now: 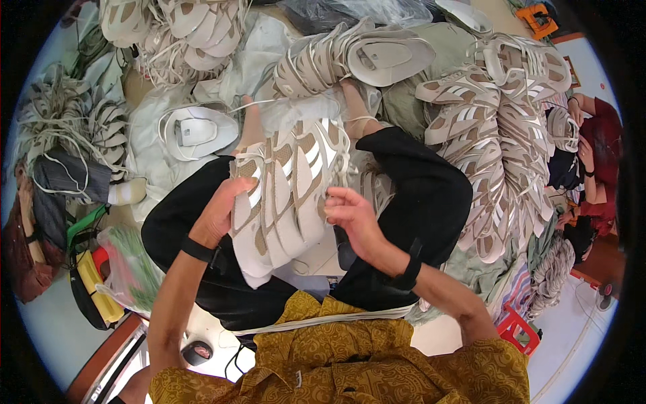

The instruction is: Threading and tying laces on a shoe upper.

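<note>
A bundle of nested beige and white shoe uppers [286, 192] rests upright between my bent legs. My left hand [222, 205] grips its left side, the thumb lying over the outermost upper and the other fingers hidden behind. At the right side of the bundle, my right hand [353, 219] has its fingers bent and drawn together by the knotted laces [343, 168]. Whether a lace is between those fingertips is too small to make out. One single shoe upper [197, 131] lies beyond my left hand, its pale inside facing up.
Ahead of my feet lies a row of nested uppers [316, 64]. A long stack of uppers [484, 155] stands right of my knee, and another pile [195, 34] is at the far left. Co-workers sit on both sides, a red sleeve [601, 151] at right. A red plastic stool [518, 330] stands behind.
</note>
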Motion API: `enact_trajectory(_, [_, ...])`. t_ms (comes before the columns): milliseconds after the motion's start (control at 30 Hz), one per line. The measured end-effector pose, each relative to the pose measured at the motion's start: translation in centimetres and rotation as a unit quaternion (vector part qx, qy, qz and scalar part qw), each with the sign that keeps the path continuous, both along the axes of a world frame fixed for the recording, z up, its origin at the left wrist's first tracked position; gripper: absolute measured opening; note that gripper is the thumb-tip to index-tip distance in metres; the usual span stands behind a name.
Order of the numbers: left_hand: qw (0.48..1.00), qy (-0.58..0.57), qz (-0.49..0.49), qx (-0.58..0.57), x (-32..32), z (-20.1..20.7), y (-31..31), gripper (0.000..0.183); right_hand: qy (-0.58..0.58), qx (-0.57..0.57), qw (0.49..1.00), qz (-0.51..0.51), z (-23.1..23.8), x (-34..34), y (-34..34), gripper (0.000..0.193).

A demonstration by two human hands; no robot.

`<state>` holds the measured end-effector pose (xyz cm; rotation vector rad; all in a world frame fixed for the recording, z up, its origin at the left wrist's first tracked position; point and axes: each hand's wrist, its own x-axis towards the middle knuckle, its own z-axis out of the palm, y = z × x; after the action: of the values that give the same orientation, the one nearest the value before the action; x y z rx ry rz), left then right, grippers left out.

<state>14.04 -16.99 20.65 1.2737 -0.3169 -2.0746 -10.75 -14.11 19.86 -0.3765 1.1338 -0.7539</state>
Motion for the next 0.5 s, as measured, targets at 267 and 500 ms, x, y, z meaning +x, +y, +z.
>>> enact_trajectory(267, [0.993, -0.067, -0.087, -0.049, -0.6, -0.2, -1.8, 0.035, -0.005, 0.031, 0.997, -0.068, -2.0, 0.6, 0.6, 0.033])
enact_trajectory(500, [0.999, -0.023, -0.040, -0.016, -1.8, -5.1, -1.6, 0.038, 0.052, 0.067, 0.990, -0.114, -5.8, 0.9, 0.2, 0.034])
